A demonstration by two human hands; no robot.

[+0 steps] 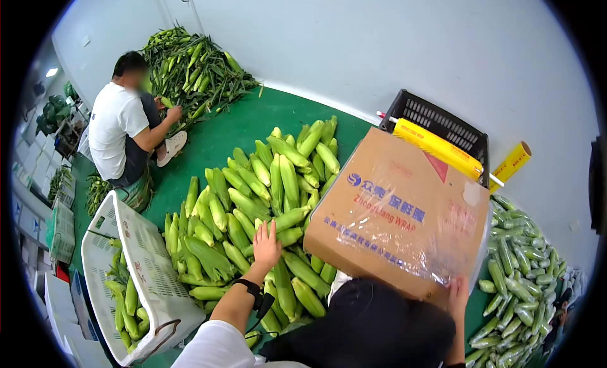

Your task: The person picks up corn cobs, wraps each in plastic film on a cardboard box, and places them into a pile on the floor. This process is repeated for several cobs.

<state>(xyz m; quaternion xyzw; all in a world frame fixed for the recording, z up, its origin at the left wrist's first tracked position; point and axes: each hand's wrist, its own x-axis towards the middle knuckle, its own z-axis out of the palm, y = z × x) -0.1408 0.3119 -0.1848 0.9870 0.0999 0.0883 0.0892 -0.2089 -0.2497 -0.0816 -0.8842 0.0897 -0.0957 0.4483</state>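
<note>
My left hand [266, 245] reaches over a large pile of green corn ears [243, 203], its fingers apart and resting on or just above an ear near the pile's middle. Whether it grips that ear cannot be made out. My right hand [458, 292] is at the lower right corner of a brown cardboard box [392, 241], its fingertips touching the film-covered edge; the rest of its fingers are partly hidden. A yellow roll of wrap [436, 148] lies along the box's far edge.
A black crate [442, 119] and a yellow tube [511, 164] stand behind the box. Wrapped corn [515, 292] lies right. A white crate [148, 273] holding corn is left. A seated person [120, 124] handles corn beside a leafy heap [190, 71].
</note>
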